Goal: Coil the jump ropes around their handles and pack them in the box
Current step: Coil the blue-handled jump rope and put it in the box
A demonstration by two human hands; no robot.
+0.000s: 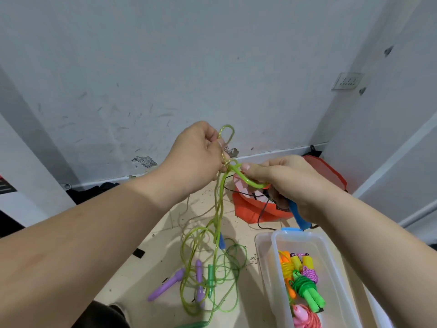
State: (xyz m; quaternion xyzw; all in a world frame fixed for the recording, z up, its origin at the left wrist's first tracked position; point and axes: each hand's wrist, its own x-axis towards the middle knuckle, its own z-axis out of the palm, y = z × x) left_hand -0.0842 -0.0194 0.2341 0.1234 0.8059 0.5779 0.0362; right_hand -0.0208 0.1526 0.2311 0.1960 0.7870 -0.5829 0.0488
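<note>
Floor (165,233): pale dusty tiles with scattered debris
left grip (198,152): fingers curled, pinching a loop of green rope (218,202)
right grip (286,183): closed round blue handle (298,215) and the same rope, just beside left grip
green rope: hangs from both grips, tangled on the tiles below
wall (165,67): white, scuffed, paint chipped low down, behind the grips
socket (347,81): side wall, up-right of right grip
box (267,256): clear plastic, below right grip, coiled ropes (305,280) inside
orange bag (248,209): beyond right grip, by the wall
</note>
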